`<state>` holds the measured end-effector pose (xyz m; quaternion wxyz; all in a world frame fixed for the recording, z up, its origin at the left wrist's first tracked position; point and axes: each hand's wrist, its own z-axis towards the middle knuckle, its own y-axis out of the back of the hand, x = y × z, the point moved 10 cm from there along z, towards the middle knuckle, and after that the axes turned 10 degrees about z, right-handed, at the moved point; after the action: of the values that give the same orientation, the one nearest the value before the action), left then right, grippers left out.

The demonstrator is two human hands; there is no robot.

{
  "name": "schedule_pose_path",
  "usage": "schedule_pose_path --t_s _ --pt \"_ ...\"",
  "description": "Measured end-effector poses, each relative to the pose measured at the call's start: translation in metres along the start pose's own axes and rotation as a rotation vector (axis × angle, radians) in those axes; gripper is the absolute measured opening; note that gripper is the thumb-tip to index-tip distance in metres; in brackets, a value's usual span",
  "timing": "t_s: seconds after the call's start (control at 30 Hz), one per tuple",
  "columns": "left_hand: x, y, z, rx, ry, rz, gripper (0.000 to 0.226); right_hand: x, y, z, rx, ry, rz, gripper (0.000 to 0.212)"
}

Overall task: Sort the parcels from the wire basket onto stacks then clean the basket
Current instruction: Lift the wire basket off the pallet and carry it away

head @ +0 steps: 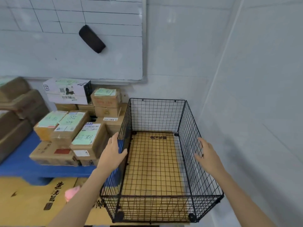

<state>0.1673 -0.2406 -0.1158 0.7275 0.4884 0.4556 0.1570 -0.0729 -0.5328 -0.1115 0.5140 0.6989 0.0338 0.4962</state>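
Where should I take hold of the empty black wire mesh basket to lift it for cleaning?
On the black wire mesh basket, grip the top rims of the two long side walls from above, one hand per side. It is open-topped, stacked cardboard parcels crowd its left wall, and the left hand and right hand rest at those rims.

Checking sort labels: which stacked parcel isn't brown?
The white cardboard box with barcode labels, topping the rear stack below the whiteboard; the rest are brown cardboard.
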Motion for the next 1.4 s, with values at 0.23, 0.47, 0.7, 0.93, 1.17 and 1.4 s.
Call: schedule_pose_path --t_s 0.23,0.47,0.7,0.93,1.17,1.4 --pt "0.009 0.001 0.0 -0.058 0.017 0.102 0.067 -0.008 -0.001 0.006 0.001 0.01 0.089 0.08" --pt "0.006 -0.003 0.001 -0.039 -0.023 -0.048 0.065 -0.02 0.001 0.008 -0.01 -0.049 0.278 0.082" --pt "0.013 -0.009 0.003 0.02 0.012 -0.195 0.077 -0.028 -0.009 0.013 0.041 -0.065 0.346 0.082" --pt "0.017 -0.01 0.007 0.03 0.014 -0.243 0.081 -0.037 -0.013 0.019 0.043 -0.113 0.382 0.081" --pt "0.015 -0.005 -0.006 0.002 -0.029 -0.221 0.081 -0.036 -0.007 0.004 -0.008 -0.132 0.397 0.071" --pt "0.016 0.006 -0.035 0.009 -0.092 -0.268 0.08 -0.026 -0.002 -0.061 -0.077 -0.131 0.392 0.067"
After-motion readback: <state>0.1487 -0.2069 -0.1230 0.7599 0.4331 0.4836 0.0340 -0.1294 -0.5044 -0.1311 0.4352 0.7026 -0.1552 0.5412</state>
